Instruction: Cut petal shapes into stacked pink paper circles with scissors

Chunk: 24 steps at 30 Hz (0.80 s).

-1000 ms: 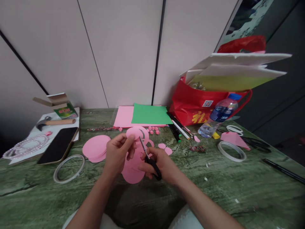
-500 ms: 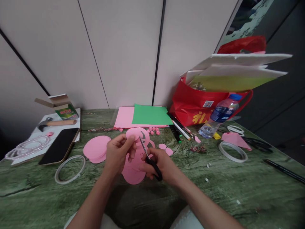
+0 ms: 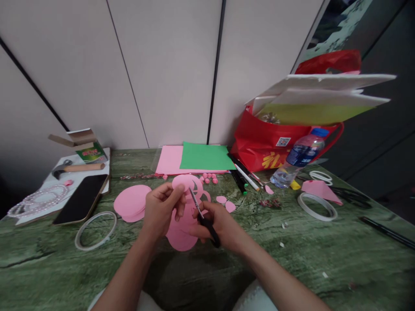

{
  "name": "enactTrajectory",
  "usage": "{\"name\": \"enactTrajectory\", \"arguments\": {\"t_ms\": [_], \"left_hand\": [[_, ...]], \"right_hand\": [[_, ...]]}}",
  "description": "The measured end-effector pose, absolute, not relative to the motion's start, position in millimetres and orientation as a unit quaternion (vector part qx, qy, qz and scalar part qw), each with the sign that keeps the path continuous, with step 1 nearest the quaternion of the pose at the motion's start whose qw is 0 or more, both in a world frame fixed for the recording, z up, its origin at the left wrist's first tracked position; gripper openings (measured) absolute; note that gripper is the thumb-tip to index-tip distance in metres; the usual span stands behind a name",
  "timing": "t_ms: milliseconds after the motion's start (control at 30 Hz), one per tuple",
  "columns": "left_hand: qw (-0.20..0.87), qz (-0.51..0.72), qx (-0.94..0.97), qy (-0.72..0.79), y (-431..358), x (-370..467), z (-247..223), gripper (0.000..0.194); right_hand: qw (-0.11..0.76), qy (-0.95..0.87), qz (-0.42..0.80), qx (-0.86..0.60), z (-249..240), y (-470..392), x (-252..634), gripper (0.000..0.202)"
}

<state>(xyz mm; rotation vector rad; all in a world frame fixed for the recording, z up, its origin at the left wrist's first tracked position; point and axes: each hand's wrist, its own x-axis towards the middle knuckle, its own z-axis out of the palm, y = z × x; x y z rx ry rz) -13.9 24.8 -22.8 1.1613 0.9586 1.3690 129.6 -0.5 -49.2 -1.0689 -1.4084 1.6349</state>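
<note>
My left hand (image 3: 164, 205) pinches a round piece of pink paper (image 3: 182, 182) between thumb and fingers, above the table. My right hand (image 3: 215, 222) is closed round the black handles of a pair of scissors (image 3: 201, 214). Their blades point up and left and reach the right edge of the held paper, where a curved strip is partly cut away. Below both hands lie larger pink paper pieces (image 3: 182, 239), partly hidden by my fingers. Small pink paper petals (image 3: 230, 207) lie right of the scissors, and a stack of pink paper circles (image 3: 132, 202) is left of my left hand.
Green and pink paper sheets (image 3: 207, 156) lie at the back, near small pink balls (image 3: 209, 177) and several pens (image 3: 246, 175). A red bag (image 3: 259, 142) and a water bottle (image 3: 300, 157) stand right. Left are a hammer (image 3: 81, 167), a phone (image 3: 81, 198) and a tape roll (image 3: 96, 231).
The scissor blades have shifted slightly at the paper's edge, and the gap at the cut looks a little different. Both hands keep nearly the same place and hold.
</note>
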Motion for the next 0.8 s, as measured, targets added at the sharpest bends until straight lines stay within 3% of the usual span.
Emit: {"name": "enactTrajectory", "arguments": {"t_ms": [800], "left_hand": [[0.518,0.518,0.541,0.414,21.7,-11.8,-23.8,0.023]], "right_hand": [[0.383,-0.536,0.637,-0.4,-43.4,0.3,129.3,0.043]]}}
